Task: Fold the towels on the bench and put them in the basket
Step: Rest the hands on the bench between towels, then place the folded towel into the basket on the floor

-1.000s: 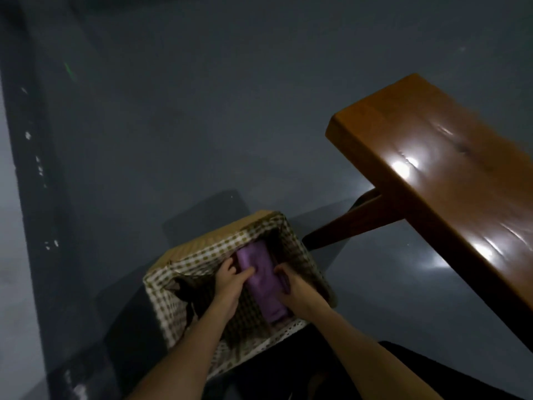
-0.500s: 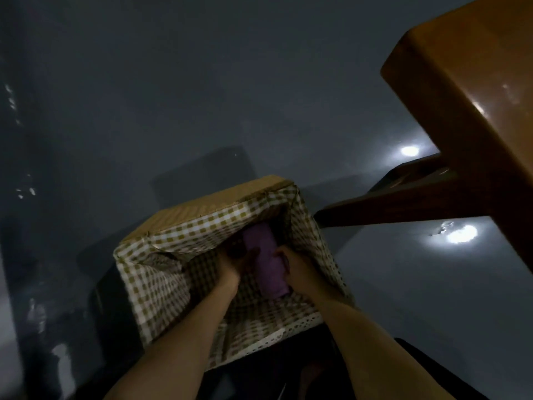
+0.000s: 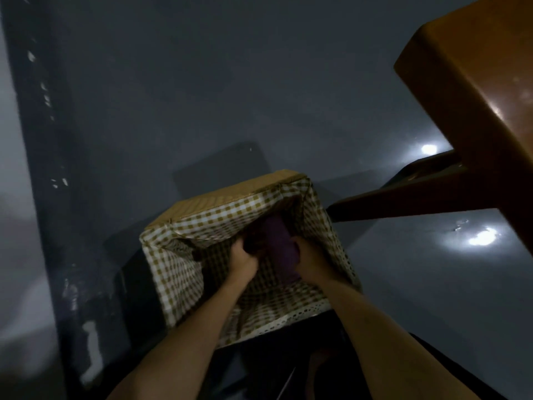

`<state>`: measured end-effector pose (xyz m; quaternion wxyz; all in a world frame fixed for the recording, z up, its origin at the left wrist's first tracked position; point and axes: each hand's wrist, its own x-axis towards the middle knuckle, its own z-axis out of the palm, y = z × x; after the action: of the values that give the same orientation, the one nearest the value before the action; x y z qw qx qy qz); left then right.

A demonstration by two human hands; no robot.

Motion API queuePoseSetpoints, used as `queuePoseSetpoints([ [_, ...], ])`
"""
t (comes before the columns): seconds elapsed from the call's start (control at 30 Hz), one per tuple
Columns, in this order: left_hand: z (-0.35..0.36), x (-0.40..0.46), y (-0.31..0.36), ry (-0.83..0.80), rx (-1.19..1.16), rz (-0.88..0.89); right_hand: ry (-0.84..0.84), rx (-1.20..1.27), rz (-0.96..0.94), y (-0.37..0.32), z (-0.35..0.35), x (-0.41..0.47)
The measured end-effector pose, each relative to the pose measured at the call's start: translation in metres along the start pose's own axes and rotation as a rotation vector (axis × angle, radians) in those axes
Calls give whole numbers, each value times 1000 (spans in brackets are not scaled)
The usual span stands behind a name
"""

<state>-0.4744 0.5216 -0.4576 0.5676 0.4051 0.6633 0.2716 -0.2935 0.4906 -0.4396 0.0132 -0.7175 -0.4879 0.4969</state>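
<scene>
A folded purple towel (image 3: 281,243) lies deep inside the basket (image 3: 230,215), which has a brown outside and a gingham cloth lining. Both my hands reach down into it. My left hand (image 3: 243,259) grips the towel's left edge, and another dark cloth shows just beyond its fingers. My right hand (image 3: 307,255) holds the towel's right side, its fingertips hidden by the cloth. The wooden bench (image 3: 473,96) rises at the upper right; the part of its top in view carries no towel.
The basket stands on a glossy dark grey floor (image 3: 202,96) with bright light reflections at the right. A slanted bench leg (image 3: 403,206) passes close to the basket's right side. A dark vertical strip runs down the left.
Both hands have sunk lower into the basket with the purple towel. The view has moved closer and lower, so the bench now sits higher at the right.
</scene>
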Motion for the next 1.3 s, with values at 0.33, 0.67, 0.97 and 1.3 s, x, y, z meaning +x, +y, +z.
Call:
queuePoseSetpoints([
  [0.33,-29,-84,129,-188,64,312,186,-73,-187,-69,-90,-126],
  [0.67,26,-223,296,-522,46,697,631,-274,-240,-63,-211,-348],
  [0.97,143,-403,382,-999,104,917,1104,-214,-21,51,-232,-561],
  [1.3,322,-547,317,-1373,562,1055,1349,57,500,239,-159,-714],
])
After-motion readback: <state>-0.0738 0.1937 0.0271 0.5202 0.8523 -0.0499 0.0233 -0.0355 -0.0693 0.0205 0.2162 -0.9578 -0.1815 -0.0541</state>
